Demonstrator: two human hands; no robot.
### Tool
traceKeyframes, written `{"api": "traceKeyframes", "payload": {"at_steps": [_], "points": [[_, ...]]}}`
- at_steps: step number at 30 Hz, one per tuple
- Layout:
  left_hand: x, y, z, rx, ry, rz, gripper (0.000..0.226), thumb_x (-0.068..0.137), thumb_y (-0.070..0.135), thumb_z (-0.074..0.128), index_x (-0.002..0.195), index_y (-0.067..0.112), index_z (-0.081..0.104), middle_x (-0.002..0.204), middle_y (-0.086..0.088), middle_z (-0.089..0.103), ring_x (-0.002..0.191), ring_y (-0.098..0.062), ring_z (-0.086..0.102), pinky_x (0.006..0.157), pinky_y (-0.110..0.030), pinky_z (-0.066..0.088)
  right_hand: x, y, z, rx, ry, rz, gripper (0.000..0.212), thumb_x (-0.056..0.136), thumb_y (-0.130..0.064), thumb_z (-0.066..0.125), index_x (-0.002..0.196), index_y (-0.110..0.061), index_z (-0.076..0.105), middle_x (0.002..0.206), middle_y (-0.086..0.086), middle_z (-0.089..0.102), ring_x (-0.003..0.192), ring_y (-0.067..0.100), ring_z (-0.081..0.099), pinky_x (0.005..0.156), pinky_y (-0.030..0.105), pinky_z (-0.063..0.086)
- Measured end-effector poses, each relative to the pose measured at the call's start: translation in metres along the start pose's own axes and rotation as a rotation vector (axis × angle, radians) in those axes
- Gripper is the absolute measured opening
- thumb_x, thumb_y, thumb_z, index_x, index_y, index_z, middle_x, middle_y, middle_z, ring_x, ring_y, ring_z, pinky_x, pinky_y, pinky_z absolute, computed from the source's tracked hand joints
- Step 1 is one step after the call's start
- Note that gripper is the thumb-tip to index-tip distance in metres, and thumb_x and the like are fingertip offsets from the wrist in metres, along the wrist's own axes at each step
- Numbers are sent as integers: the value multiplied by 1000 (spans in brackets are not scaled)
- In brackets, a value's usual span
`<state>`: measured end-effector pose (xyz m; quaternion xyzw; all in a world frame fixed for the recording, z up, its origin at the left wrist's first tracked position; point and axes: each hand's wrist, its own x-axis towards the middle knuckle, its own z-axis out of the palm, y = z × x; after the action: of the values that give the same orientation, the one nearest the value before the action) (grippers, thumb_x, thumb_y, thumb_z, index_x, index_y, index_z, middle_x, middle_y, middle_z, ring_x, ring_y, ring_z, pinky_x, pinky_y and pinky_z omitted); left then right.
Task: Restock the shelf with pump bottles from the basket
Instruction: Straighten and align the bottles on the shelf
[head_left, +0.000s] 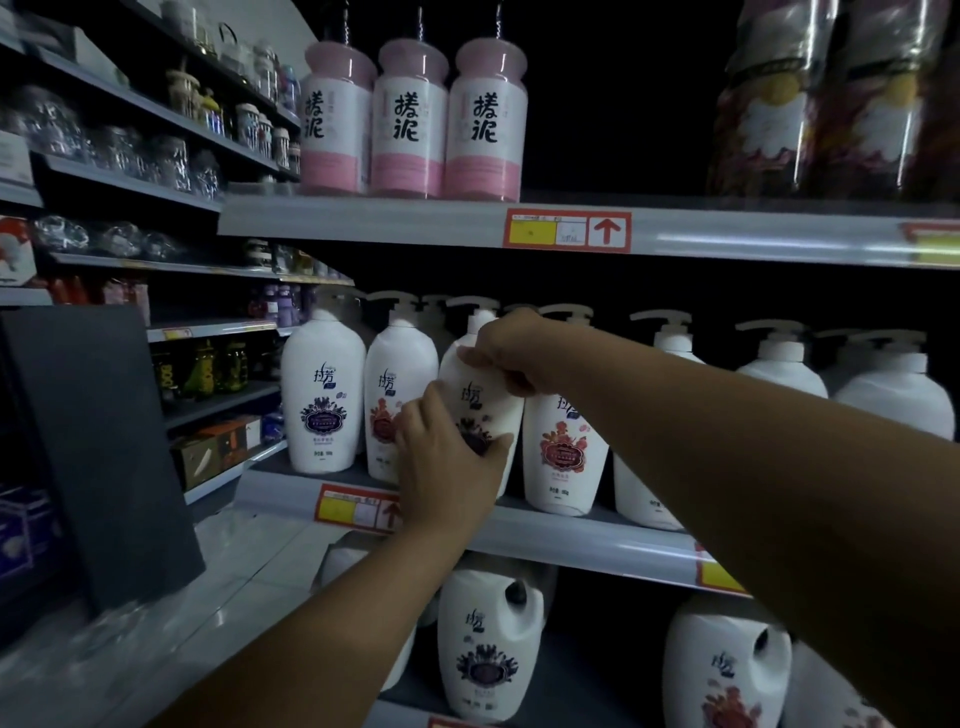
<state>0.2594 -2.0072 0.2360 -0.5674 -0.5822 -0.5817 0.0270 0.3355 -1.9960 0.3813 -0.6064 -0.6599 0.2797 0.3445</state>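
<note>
Both hands, left hand (447, 462) low and right hand (511, 353) high, grip a white pump bottle (480, 410), seating it on the middle shelf (571, 540); next, release.

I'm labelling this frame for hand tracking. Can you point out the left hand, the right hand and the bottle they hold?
left hand (447, 467): head view, back of the hand.
right hand (511, 351): head view, knuckles.
held pump bottle (480, 400): head view, white front between the hands.
</note>
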Motion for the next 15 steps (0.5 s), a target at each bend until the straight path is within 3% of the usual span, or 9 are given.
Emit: {"api": "traceKeyframes", "payload": {"at_steps": [5, 9, 12, 15], "points": [[-8, 3, 4, 11, -15, -50, 91, 74, 48, 77, 144, 25, 22, 140, -6, 32, 117, -32, 51, 86, -46, 53, -4, -1, -2, 58, -11, 37, 27, 92, -21, 65, 74, -11, 48, 63, 5, 40, 51, 16, 35, 46, 21, 28], [-14, 0, 7, 70, -52, -67, 106, 69, 48, 80, 149, 30, 12, 142, -6, 28, 116, -35, 51, 84, -48, 53, -7, 1, 3, 118, 24, 32, 25, 95, -16, 60, 73, -8, 50, 63, 8, 48, 48, 17, 39, 41, 20, 33], [-16, 0, 11, 100, -40, -88, 111, 66, 48, 80, 149, 31, 9, 138, -9, 31, 115, -36, 50, 91, -54, 49, -7, 1, 1, 193, 68, 9, 11, 93, -7, 58, 85, 0, 60, 90, 18, 69, 53, 26, 56, 47, 29, 50], [-18, 2, 16, 124, -27, -100, 111, 67, 44, 77, 150, 29, 5, 138, -11, 34, 119, -36, 47, 102, -53, 39, -15, 13, -12, -105, 298, -218, 13, 89, -8, 57, 79, -2, 62, 79, 17, 68, 64, 31, 69, 56, 38, 60]]}}
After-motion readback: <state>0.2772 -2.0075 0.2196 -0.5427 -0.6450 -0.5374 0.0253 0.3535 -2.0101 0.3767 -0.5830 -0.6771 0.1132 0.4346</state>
